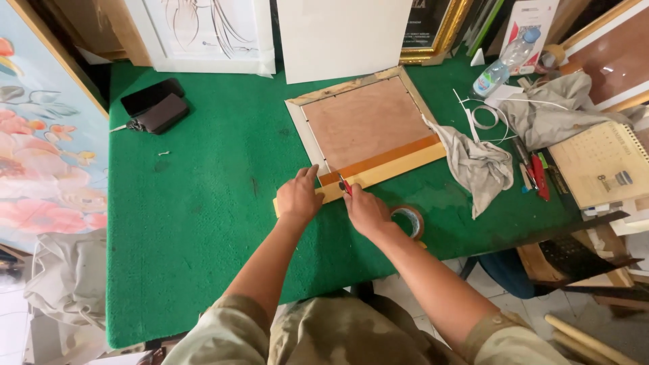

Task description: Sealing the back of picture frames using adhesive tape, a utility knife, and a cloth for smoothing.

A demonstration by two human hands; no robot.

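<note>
1. A green felt table (203, 223) fills the centre of the frame, with framed pictures leaning along the top edge.
2. A picture frame (368, 128) lies back-side up, centre-right, with brown tape along its lower edge, on a yellow wooden bar (399, 169).
3. Left hand (298, 197): fingers together, pressed flat on the bar's left end.
4. Right hand (367, 211): closed on a red cutter (345, 184), tip at the tape.
5. Tape roll (410, 221) sits just beside the right wrist; grey cloth (480, 165) to the right; water bottle (506, 61) upper right.
</note>
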